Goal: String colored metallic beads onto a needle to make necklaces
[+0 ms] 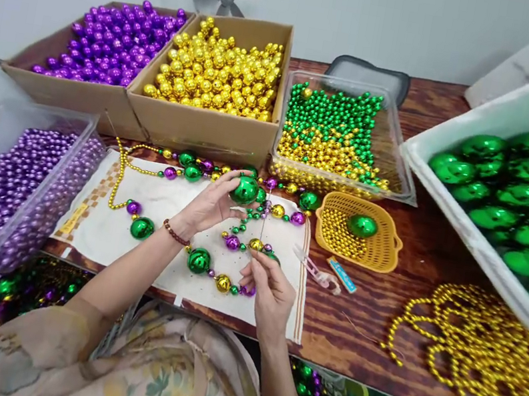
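Observation:
My left hand (210,206), with a brown beaded bracelet at the wrist, is closed around a large shiny green bead (245,190) above the white cloth (150,240). My right hand (273,291) pinches what looks like a long thin needle (264,222), which points upward just right of the green bead. Its lower end is hidden by my fingers. A strand of green, gold and purple beads (223,283) lies in loops on the cloth, passing below both hands. Gold bead chain (118,180) forms the left part of this strand.
Boxes of purple beads (118,42) and gold beads (221,76) stand behind. Tubs hold small green and gold beads (333,121) and light purple beads (6,195). Right are a yellow basket (391,243), scissors (316,271), gold chains (493,344) and a white foam box (460,268).

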Demonstrator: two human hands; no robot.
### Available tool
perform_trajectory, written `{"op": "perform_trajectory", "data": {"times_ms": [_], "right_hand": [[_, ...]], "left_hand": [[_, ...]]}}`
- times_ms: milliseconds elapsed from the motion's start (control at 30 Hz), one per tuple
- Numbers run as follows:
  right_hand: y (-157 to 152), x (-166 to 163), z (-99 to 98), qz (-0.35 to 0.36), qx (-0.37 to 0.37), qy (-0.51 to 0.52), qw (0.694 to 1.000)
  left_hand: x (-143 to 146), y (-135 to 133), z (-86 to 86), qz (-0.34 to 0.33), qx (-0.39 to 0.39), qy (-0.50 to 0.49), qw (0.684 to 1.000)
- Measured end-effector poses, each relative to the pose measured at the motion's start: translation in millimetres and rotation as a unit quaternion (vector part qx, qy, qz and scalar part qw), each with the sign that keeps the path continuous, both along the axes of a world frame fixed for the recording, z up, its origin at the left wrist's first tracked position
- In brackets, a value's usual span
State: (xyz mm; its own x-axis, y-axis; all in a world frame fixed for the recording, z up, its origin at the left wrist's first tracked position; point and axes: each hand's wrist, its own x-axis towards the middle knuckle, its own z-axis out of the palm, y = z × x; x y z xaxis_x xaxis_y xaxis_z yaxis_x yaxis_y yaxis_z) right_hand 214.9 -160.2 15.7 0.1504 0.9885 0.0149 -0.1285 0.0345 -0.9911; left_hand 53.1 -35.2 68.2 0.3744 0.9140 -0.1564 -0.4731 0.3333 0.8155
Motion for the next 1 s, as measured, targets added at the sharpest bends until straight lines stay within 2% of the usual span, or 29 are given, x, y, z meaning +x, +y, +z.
{"op": "perform_trajectory", "data": {"times_ms": [167,333,1000], "right_hand": [[-2.7,-4.4,-2.2,0.029,0.022,-0.059,0.998],[-3.6,-7.5,-4.5,0.041,0.030,-0.107,0.993],[-3.1,-11.9,-10.3,0.039,0.009,-0.098,0.994]], "left_hand": [[-6.1,12.3,3.7,0.080,-0.097,-0.070,0.990],[-8.2,15.3,7.0,0.085,-0.142,-0.091,0.982],[-9.2,14.0,3.2,0.080,-0.128,-0.080,0.985]]}}
